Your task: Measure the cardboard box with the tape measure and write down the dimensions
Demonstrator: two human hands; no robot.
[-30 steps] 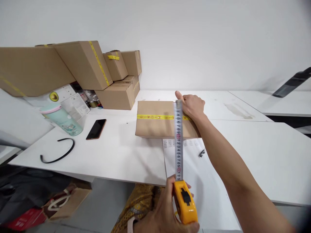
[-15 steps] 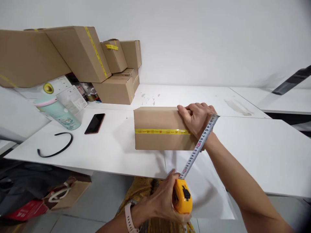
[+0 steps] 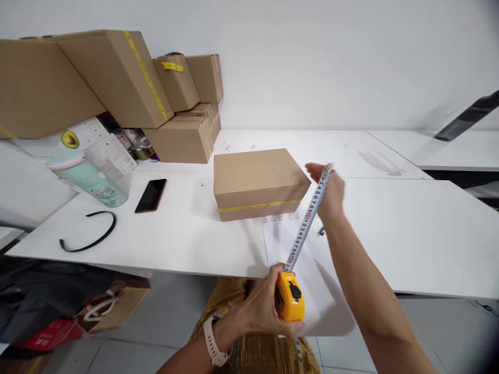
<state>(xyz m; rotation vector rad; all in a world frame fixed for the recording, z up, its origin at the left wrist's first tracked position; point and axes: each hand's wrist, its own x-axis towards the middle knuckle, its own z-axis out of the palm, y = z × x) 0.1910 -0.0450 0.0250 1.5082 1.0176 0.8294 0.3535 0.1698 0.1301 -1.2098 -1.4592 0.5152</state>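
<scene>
My left hand (image 3: pixel 261 301) is wrapped round a yellow tape measure (image 3: pixel 291 298) above the table's front edge. Its metal blade (image 3: pixel 302 231) sticks out, numbers facing me, up and to the right past the cardboard box's near right side. Behind the blade's free end is my right hand (image 3: pixel 330 195), fingers stretched toward the box's right corner and slightly blurred; it grips nothing visible. The closed brown box (image 3: pixel 253 174) rests on the table with yellow tape along its front face. A printed paper sheet (image 3: pixel 283 244) lies partly under the box and overhangs the table's edge.
Several cardboard boxes (image 3: pixel 177 143) are stacked at the back left against the wall. A mint tumbler (image 3: pixel 91 179), a phone (image 3: pixel 151 196) and a black headband (image 3: pixel 103 236) lie on the left. At the back right stands a dark, bottle-like object (image 3: pixel 465 117). A small dark item (image 3: pixel 322 231) lies on the sheet.
The box has tipped back down, so its top face now shows. My right hand has let go of its right end. The tape measure stays in my left hand, blade still out.
</scene>
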